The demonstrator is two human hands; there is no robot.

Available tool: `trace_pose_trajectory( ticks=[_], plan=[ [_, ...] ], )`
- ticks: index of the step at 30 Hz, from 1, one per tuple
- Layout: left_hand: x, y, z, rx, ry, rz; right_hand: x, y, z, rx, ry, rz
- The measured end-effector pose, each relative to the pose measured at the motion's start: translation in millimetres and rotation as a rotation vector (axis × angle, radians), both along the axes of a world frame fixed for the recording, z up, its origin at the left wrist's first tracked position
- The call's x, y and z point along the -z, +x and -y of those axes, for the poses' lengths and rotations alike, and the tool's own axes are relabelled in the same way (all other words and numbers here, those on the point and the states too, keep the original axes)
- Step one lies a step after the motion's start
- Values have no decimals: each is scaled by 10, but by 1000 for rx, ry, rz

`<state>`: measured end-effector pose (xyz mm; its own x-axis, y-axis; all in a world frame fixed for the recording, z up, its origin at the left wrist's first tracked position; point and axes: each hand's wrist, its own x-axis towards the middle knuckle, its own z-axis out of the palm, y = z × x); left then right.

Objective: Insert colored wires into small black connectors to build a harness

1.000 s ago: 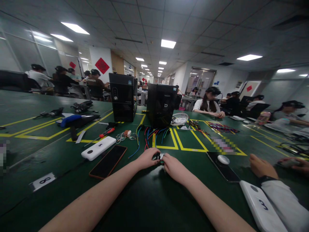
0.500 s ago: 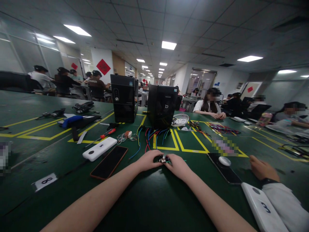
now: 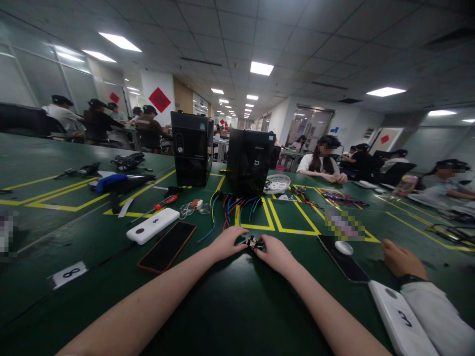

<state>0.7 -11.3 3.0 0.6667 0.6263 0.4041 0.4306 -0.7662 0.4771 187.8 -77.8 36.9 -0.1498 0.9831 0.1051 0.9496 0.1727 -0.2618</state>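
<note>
My left hand (image 3: 227,243) and my right hand (image 3: 273,252) meet on the green table (image 3: 230,306), fingers pinched together from both sides on a small dark connector part (image 3: 253,243) with bits of colour on it. Just beyond lies a bundle of red, blue and yellow wires (image 3: 232,207) running from a black computer case (image 3: 249,160). What exactly the small part is I cannot make out.
A dark phone (image 3: 166,246) and a white numbered box (image 3: 152,225) lie to the left, with a red screwdriver (image 3: 165,201) and a second black case (image 3: 191,148). At the right a co-worker's hand (image 3: 403,259), another phone (image 3: 343,262) and white box (image 3: 401,316). People sit at other tables.
My hands stay together on the small part, fingers shifting slightly. The co-worker's second hand at the far right has left the view.
</note>
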Motion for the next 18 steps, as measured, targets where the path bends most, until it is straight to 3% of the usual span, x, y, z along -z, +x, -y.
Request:
trace_pose_trajectory(
  ticks=[6,10,13,18],
  plan=[
    [-28,-7,28,1,7,-16,34,186,-118,164,-30,45],
    [-33,-19,40,11,11,-30,32,601,-399,380,-132,37],
    [-18,-28,33,12,8,-26,0,959,-657,625,-185,-6],
    [7,-30,18,18,24,-19,-28,1398,-942,795,-207,-46]
  ],
)
